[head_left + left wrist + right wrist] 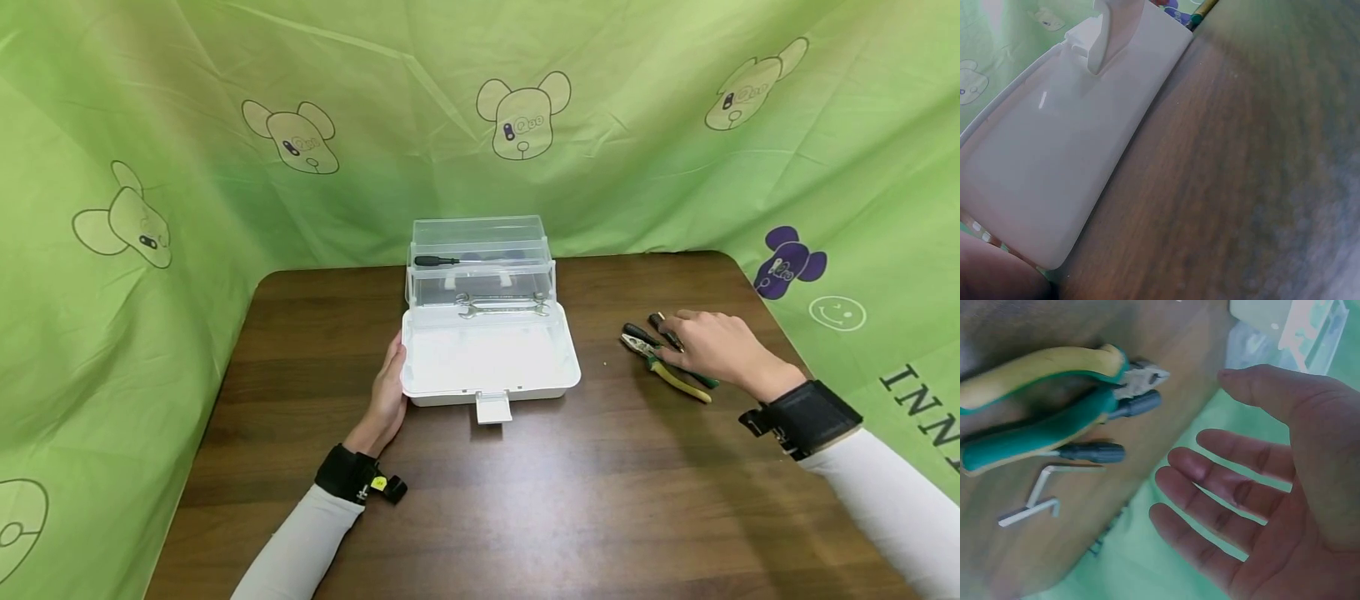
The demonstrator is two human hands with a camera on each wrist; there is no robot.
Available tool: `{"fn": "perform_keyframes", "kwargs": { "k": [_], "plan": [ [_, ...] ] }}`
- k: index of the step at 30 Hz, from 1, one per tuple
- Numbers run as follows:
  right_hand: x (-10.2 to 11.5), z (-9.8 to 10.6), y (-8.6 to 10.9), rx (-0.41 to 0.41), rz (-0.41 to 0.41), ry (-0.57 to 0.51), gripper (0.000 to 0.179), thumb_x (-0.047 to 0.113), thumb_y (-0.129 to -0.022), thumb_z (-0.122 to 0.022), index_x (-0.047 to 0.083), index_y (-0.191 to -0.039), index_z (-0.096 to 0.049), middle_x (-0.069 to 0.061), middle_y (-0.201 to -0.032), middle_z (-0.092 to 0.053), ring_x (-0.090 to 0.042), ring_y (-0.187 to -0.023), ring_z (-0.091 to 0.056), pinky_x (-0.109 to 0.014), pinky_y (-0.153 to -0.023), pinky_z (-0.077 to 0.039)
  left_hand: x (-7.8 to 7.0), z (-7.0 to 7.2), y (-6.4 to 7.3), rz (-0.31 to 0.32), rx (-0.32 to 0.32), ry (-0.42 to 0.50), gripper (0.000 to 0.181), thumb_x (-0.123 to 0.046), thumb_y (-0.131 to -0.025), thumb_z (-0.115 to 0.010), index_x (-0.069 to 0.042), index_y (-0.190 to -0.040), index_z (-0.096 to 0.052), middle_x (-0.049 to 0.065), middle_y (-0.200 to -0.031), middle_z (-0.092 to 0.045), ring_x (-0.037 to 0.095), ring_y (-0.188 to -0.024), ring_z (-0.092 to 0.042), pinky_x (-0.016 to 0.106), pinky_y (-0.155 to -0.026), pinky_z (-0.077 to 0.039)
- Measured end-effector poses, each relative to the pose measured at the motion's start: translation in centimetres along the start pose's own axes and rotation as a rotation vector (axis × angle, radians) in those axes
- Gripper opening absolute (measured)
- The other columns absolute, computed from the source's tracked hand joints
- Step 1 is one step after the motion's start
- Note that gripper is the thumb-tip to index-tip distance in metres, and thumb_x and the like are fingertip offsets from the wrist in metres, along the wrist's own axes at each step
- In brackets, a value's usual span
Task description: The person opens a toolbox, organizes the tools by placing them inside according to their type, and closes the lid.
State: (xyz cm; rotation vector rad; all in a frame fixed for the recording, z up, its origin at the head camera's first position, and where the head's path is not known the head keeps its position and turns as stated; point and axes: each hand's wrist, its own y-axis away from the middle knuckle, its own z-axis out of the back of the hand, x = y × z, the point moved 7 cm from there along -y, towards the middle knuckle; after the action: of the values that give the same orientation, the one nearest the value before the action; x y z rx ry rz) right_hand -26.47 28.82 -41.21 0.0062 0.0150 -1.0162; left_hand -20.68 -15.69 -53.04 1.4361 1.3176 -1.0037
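Observation:
A white toolbox (491, 354) stands with its clear lid (476, 229) raised and its trays unfolded. My left hand (388, 392) rests along the toolbox's left side, with part of it hidden behind the wall. Over on the right, my right hand (716, 346) is held above several tools, its fingers spread and extended in the right wrist view, nothing in them. Beneath it lie combination pliers (1041, 365) with yellow and green handles. Beside the pliers are two black-handled screwdrivers (1092, 452) and two L-shaped hex keys (1029, 512), which the hand hides in the head view.
Two wrenches (502, 306) lie in the lower clear tray, and a black-handled screwdriver (435, 261) in the upper one. The front latch (493, 408) hangs outward. A green printed curtain (360, 200) surrounds the wooden table (480, 517) at the back and sides.

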Motion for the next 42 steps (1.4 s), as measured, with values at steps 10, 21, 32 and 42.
{"fn": "perform_keyframes", "kwargs": {
  "k": [10,21,32,42],
  "plan": [
    [-1.3,-2.9,1.0,0.071,-0.075,-0.042,0.046,0.044,-0.088,-0.085,0.005,-0.111,-0.076,-0.012,-0.097,-0.069,-0.036,-0.072,-0.068,-0.053,-0.052,-0.051,-0.1,0.0,0.1,-0.007,0.002,0.011,0.058,-0.029,-0.118,-0.023,-0.012,-0.172,-0.009,0.003,-0.178,-0.01,0.017,-0.161,-0.009,0.042,-0.131,-0.01],
    [-2.1,-4.7,1.7,0.088,-0.099,-0.06,0.053,0.039,-0.084,-0.088,0.001,-0.117,-0.075,-0.017,-0.103,-0.07,-0.04,-0.08,-0.07,-0.06,-0.062,-0.054,-0.1,0.0,0.1,-0.017,0.011,0.019,0.058,-0.029,-0.118,-0.023,-0.012,-0.171,-0.01,0.005,-0.178,-0.011,0.019,-0.161,-0.008,0.044,-0.13,-0.008],
    [-2.3,-5.6,1.8,0.101,-0.114,-0.06,0.054,0.035,-0.081,-0.089,-0.004,-0.115,-0.072,-0.018,-0.1,-0.065,-0.034,-0.071,-0.065,-0.058,-0.057,-0.053,-0.4,-0.2,0.2,-0.028,0.016,0.011,0.058,-0.03,-0.118,-0.023,-0.011,-0.171,-0.01,0.005,-0.177,-0.011,0.019,-0.16,-0.009,0.045,-0.13,-0.009],
    [-2.3,-6.0,1.9,0.077,-0.113,-0.085,0.053,0.03,-0.079,-0.09,-0.005,-0.115,-0.071,-0.017,-0.099,-0.064,-0.037,-0.074,-0.066,-0.061,-0.062,-0.053,-0.1,-0.1,0.1,-0.029,0.015,0.017,0.057,-0.028,-0.118,-0.023,-0.01,-0.171,-0.008,0.006,-0.178,-0.009,0.019,-0.161,-0.007,0.043,-0.13,-0.008]
  ]
}}
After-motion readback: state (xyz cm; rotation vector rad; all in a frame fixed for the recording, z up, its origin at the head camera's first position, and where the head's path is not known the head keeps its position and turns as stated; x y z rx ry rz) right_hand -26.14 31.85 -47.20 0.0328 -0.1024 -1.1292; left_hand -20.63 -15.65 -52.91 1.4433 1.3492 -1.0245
